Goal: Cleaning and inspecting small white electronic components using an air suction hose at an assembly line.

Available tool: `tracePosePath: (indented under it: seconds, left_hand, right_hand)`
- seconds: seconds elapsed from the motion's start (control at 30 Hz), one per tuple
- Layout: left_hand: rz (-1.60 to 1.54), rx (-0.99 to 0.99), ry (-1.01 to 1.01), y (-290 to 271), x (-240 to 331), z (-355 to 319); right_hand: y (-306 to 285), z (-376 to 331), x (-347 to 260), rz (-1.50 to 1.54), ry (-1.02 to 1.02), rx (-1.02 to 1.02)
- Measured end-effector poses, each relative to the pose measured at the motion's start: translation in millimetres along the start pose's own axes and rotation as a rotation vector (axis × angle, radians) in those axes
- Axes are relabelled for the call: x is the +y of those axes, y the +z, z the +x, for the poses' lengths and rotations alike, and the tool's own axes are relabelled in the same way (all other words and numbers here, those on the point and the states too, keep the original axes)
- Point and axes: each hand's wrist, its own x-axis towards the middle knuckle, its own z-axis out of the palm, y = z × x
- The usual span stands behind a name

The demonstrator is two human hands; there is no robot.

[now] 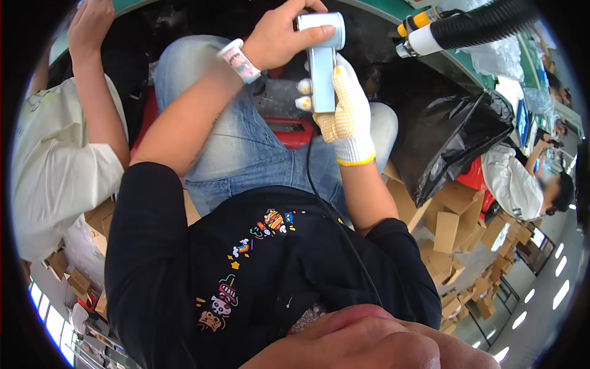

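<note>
Both hands grasp the pale-blue handheld device (324, 77): the gloved right hand (351, 114) wraps its handle, and the bare left hand (274, 38) grips its head, thumb across the front. Good handling likely means supporting the handle in the gloved palm and pressing lightly with the bare thumb, sparing the finish. The rounded head lies under that thumb; the smooth, flat-faced handle extends between the gloved thumb and fingertips.
</note>
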Motion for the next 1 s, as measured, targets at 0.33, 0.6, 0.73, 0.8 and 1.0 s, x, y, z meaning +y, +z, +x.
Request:
tracePosePath:
  seconds: [0.33,0.6,0.73,0.8,1.0]
  left_hand:
    - [-0.114,0.501,0.119,-40,18,11]
    - [-0.086,1.07,0.109,-297,-16,-6]
    - [-0.489,1.451,-0.258,-247,-27,53]
    - [-0.413,1.438,-0.234,-270,-2,46]
    - [0.638,1.576,-0.535,-329,2,39]
  right_hand:
    - [-41,-43,27,0.106,0.068,-0.213]
    - [-102,-10,50,0.165,0.158,0.009]
    - [-138,-1,52,0.182,0.111,0.107]
    - [-128,0,57,0.161,0.13,0.071]
    - [-104,-2,60,0.012,0.177,0.08]
